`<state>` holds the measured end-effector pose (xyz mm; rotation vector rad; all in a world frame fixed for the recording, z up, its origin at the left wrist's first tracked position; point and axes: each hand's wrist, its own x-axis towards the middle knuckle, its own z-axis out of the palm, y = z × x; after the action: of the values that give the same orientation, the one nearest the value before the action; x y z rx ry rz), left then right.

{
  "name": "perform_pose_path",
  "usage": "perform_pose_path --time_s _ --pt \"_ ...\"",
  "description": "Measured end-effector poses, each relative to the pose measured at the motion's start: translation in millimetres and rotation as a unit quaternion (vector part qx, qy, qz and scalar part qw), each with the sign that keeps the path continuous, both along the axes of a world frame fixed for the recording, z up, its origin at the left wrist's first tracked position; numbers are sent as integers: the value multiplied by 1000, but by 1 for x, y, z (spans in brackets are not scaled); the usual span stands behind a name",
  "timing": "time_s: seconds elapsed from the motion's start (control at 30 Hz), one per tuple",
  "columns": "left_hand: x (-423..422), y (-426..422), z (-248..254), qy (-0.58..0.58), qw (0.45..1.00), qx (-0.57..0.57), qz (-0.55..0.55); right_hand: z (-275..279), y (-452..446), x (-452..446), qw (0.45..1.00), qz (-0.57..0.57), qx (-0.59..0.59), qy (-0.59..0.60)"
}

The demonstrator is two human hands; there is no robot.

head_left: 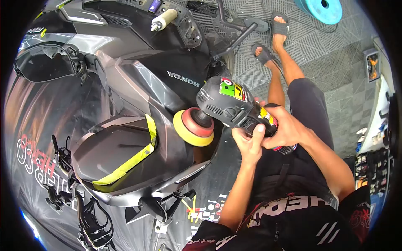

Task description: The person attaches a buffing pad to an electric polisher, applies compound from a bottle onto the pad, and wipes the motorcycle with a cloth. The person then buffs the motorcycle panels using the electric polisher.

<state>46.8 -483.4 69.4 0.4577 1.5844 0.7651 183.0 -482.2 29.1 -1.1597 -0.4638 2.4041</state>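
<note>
My left hand (248, 147) grips the underside of a black cordless polisher (220, 102), its thumb up on the tool's side. My right hand (289, 125) is wrapped round the rear of the same polisher. Colourful stickers cover parts of its body. At the tool's head is a round pad (181, 129), yellow with a red layer behind it. The pad is beside the dark side panel of a Honda scooter (167, 100); I cannot tell whether they touch. Yellow-green masking tape (125, 165) edges a dark panel to the left.
A pale squeeze bottle (164, 19) lies on the scooter's far part. A loose black-framed part (46, 62) and cables (96, 226) are at the left. A blue round object (320, 9) stands on the tiled floor (335, 54). Shelves with items (370, 171) line the right.
</note>
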Motion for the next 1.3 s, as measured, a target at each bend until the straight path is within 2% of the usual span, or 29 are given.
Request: perform_pose_path --time_s 0.07,0.13,0.2,0.3,0.33,0.4,0.43,0.47,0.53,0.57,0.6,0.67,0.77,0.8,0.9,1.0,1.07,1.13,1.27,1.3 --pt "1 -5 8 49 999 -5 -21 3 -1 0 999 12 19 -32" --pt "4 -8 12 79 996 0 -39 6 -4 -4 996 -47 63 -43" --pt "-7 -8 15 86 992 -53 -78 10 -10 -2 999 -28 22 -26" --pt "-8 -5 18 -16 993 -114 37 14 -17 3 999 21 -28 3" --pt "-7 -16 14 -39 993 -93 62 12 -17 7 998 42 -39 15" --pt "-3 -22 10 -34 998 -46 -32 11 -23 11 999 13 -11 50" --pt "5 -22 14 -45 996 -68 26 10 -22 12 997 6 -49 64" --pt "5 -19 17 -30 994 -104 13 14 -21 12 993 -3 -92 77" --pt "-1 -3 13 -2 985 -175 -13 7 -9 14 992 66 -84 72" --pt "1 12 10 4 982 -187 15 4 6 13 989 45 -107 96" --pt "-3 20 4 3 985 -173 11 -1 10 0 990 -43 -95 93" --pt "-2 46 -1 -25 995 -76 64 -12 36 0 996 48 -15 72" --pt "-12 56 1 -25 999 -22 41 -6 46 -9 997 26 -2 71" --pt "-12 51 3 -15 998 -46 30 -5 46 -8 997 39 -2 73" --pt "-12 13 8 -9 994 -110 10 -2 2 -8 995 -18 -46 88" --pt "-14 -25 7 -17 986 -156 -51 -5 -51 -4 993 15 -87 77" --pt "-13 -33 5 -12 987 -159 -31 -12 -69 -5 994 27 -73 76" --pt "-9 -26 3 -10 988 -151 -20 -16 -53 -2 996 39 -51 61" --pt "-11 32 -7 -57 998 -35 -2 -14 26 -9 997 -65 14 49" --pt "-18 37 -14 -65 998 0 -22 -16 35 -7 999 -16 17 49"
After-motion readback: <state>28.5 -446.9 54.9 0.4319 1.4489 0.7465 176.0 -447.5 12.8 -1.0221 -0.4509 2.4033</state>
